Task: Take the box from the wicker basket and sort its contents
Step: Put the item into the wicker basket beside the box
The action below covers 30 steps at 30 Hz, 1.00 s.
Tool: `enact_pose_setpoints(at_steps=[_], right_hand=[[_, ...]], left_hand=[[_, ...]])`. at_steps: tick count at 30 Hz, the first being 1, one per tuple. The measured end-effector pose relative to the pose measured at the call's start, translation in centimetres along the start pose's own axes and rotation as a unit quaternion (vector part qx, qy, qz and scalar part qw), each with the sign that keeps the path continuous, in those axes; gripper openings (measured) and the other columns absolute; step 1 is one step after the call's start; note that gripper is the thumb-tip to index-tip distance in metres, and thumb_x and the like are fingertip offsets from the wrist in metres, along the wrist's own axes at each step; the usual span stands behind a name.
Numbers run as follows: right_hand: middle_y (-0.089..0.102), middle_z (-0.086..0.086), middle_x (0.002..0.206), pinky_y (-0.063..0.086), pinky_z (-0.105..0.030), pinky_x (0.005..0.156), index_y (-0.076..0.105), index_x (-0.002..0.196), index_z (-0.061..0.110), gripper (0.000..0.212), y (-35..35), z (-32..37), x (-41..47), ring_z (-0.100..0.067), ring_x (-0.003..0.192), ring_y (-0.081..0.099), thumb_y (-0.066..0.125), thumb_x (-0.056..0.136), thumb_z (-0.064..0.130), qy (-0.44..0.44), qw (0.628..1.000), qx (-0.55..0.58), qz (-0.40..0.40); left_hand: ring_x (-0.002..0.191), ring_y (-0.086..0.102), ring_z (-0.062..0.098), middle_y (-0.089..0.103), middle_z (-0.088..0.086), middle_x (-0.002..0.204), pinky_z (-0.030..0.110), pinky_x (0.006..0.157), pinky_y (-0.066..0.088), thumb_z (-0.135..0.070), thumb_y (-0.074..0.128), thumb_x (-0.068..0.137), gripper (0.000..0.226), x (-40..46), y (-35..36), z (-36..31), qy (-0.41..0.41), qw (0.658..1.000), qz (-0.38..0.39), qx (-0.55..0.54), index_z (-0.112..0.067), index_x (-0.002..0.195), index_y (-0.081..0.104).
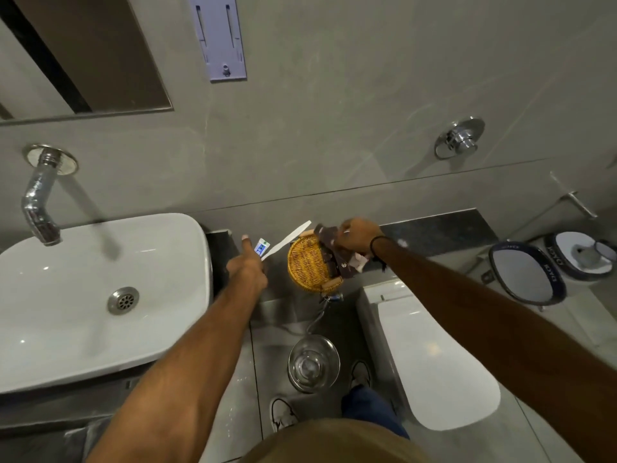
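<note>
A round wicker basket (307,266) sits on the dark counter ledge between the sink and the toilet. My right hand (355,236) grips a dark brown box (329,240) at the basket's far right rim; more brown packets (344,267) lie along the basket's right side. My left hand (248,267) is just left of the basket, closed on a long white wrapped toothbrush (288,239) and a small blue-and-white toothpaste tube (261,246), which stick up past my thumb.
A white basin (100,295) with a chrome wall tap (40,202) is on the left. The white toilet lid (437,359) is at lower right, a steel pedal bin (313,362) on the floor below the basket. A flush button (462,137) is on the wall.
</note>
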State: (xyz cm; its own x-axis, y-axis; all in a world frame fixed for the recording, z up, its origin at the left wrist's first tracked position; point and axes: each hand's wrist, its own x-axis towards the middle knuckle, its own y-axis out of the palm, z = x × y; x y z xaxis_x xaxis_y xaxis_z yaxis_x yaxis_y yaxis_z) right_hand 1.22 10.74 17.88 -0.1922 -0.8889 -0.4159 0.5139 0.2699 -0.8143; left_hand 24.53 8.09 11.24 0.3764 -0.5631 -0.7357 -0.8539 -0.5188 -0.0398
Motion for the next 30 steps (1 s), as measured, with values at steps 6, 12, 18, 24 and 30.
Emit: enact_pose_setpoints(at_steps=[6, 12, 18, 24, 30], right_hand=[[0.071, -0.014, 0.123, 0.054, -0.038, 0.098, 0.062, 0.131, 0.008, 0.055, 6.5, -2.0, -2.6, -0.031, 0.114, 0.067, 0.076, 0.087, 0.038, 0.009, 0.979, -0.155, 0.132], [0.070, -0.013, 0.122, 0.056, -0.041, 0.103, 0.065, 0.125, 0.006, 0.047, 11.4, -2.5, -4.2, -0.031, 0.118, 0.066, 0.074, 0.088, 0.034, 0.014, 0.963, -0.204, 0.175], [0.070, -0.010, 0.088, 0.065, -0.038, 0.085, 0.065, 0.099, 0.005, 0.032, 10.4, -2.8, -3.8, -0.030, 0.087, 0.074, 0.069, 0.094, 0.037, 0.031, 0.977, -0.134, 0.161], [0.072, -0.016, 0.122, 0.057, -0.046, 0.102, 0.066, 0.128, 0.008, 0.042, 6.0, -2.3, -1.8, -0.035, 0.112, 0.070, 0.065, 0.097, 0.037, -0.040, 0.997, -0.035, 0.061], [0.066, -0.012, 0.136, 0.049, -0.047, 0.112, 0.060, 0.143, 0.020, 0.054, 6.0, -0.7, -0.3, -0.032, 0.126, 0.063, 0.063, 0.097, 0.048, -0.132, 0.980, -0.112, 0.095]], left_hand=[[0.078, 0.056, 0.026, 0.072, 0.025, 0.105, 0.039, 0.074, 0.051, -0.068, 0.066, 0.083, 0.073, 0.5, 0.8, 1.8, 0.033, 0.996, 0.005, 0.082, 0.001, 0.107, 0.066], [0.070, 0.057, 0.024, 0.063, 0.013, 0.085, 0.037, 0.067, 0.047, -0.072, 0.064, 0.081, 0.069, 0.4, 0.5, 3.1, 0.037, 0.992, 0.008, 0.119, -0.005, 0.097, 0.067], [0.073, 0.060, 0.025, 0.063, 0.013, 0.084, 0.038, 0.067, 0.049, -0.074, 0.064, 0.080, 0.069, 0.4, 0.2, 3.5, 0.064, 0.986, -0.005, 0.155, -0.006, 0.091, 0.064], [0.072, 0.059, 0.019, 0.063, 0.007, 0.092, 0.033, 0.065, 0.048, -0.075, 0.062, 0.081, 0.060, 0.8, -0.3, 4.1, 0.094, 0.968, 0.002, 0.234, -0.017, 0.073, 0.050], [0.056, 0.055, 0.010, 0.064, 0.004, 0.076, 0.024, 0.047, 0.039, -0.072, 0.067, 0.079, 0.059, 0.3, 2.7, 4.6, 0.113, 0.955, -0.012, 0.273, -0.014, 0.072, 0.058]])
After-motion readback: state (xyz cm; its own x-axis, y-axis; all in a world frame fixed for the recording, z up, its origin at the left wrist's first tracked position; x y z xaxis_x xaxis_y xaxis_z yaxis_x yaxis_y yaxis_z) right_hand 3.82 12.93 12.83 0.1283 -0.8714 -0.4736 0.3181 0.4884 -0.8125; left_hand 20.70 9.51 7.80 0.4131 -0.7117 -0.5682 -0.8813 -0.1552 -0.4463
